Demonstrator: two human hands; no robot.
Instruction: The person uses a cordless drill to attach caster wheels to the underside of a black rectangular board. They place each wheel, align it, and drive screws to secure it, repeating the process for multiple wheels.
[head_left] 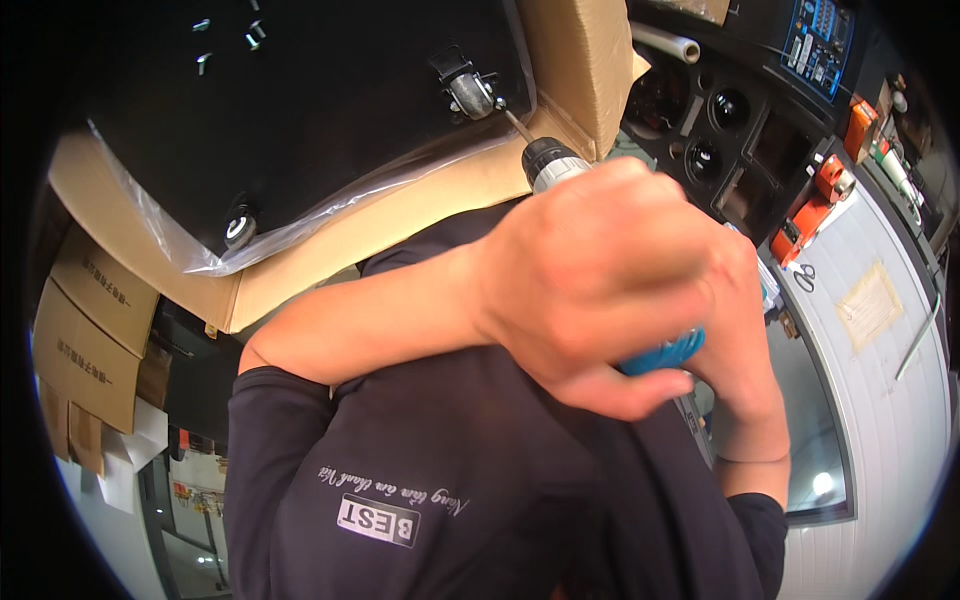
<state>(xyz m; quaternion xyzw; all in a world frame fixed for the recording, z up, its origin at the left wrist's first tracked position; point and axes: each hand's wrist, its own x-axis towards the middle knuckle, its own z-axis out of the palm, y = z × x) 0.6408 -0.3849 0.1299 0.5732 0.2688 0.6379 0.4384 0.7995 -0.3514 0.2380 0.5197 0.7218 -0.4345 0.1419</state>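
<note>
A cordless drill (556, 163) with a silver-and-black chuck and a teal body is held in both my hands. My left hand (590, 285) is closed over its top, the thumb lying near the teal part. Behind it, my right hand (738, 310) is closed around the drill, its fingers mostly hidden by the left. The long bit (518, 127) reaches to a screw at the base of a black swivel caster (470, 95). That caster sits on a black panel (330, 110) inside an open cardboard box (390, 215). Whether the bit is seated cannot be made out.
Several loose screws (254, 40) lie on the panel's far left, and another caster (239, 228) stands at its near corner. Clear plastic film (210, 262) lines the box. At right are a black speaker-like cabinet (735, 130), orange tools (812, 210) and scissors (804, 278). Folded cartons (85, 345) stand left.
</note>
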